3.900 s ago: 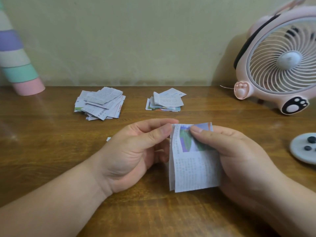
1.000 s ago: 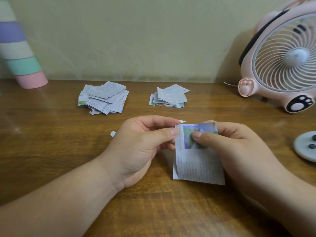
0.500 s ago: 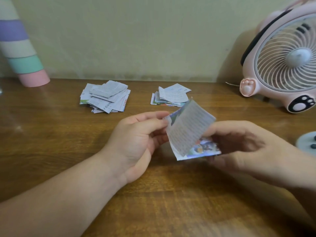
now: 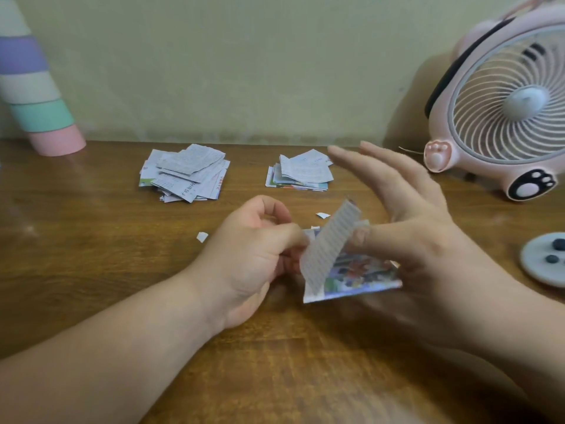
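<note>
A small piece of printed paper point(image 4: 351, 276) hangs just above the wooden table point(image 4: 91, 270), partly unfolded. Its lower leaf shows a colourful picture, and a flap of grey text stands up at a slant. My left hand point(image 4: 253, 255) pinches the paper's left edge between thumb and fingers. My right hand point(image 4: 412, 228) is on the right side with its fingers stretched out and spread; its thumb touches the raised flap. Part of the lower leaf is hidden behind the right hand.
Two piles of paper pieces lie near the wall: a bigger left pile point(image 4: 186, 172) and a smaller right pile point(image 4: 301, 174). Tiny scraps point(image 4: 201, 236) lie nearby. A pink fan point(image 4: 504, 117), a round grey object point(image 4: 544, 258) and a striped tube point(image 4: 33, 87) stand at the sides.
The paper, held flat between both hands a second ago, has opened. My right hand let go of its pinch and spread its fingers; the text flap swung upward.
</note>
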Motion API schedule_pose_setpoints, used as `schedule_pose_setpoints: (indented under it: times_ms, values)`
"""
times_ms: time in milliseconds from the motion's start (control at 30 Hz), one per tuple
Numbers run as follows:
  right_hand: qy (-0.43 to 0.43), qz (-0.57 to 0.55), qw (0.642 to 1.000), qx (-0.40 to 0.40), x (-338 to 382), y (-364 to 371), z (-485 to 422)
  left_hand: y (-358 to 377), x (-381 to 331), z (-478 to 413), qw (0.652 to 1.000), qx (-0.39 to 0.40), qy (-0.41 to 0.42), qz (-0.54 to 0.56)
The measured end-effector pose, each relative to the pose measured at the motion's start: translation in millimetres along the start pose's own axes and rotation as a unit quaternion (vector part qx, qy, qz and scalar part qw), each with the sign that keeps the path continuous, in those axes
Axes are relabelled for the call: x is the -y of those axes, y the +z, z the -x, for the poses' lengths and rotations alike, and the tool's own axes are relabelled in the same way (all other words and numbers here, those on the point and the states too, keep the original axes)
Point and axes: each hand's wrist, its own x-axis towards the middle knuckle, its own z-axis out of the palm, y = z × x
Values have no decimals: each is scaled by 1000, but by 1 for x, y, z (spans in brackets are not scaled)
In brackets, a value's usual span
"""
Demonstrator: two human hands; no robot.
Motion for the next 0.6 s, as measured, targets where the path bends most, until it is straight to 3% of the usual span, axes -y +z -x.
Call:
schedule_pose_setpoints:
  times_ms: [133, 267, 600]
  values:
    - [-48, -45, 997, 30, -3, 2, -1, -1, 0, 0, 1000, 21, -1, -20]
    - [-13, -94, 995, 1, -4, 2, 1, 0, 0, 1, 999, 36, -1, -39]
    - [-40, -40, 998, 39, 6, 4, 0, 0, 5, 0, 996, -5, 35, -80]
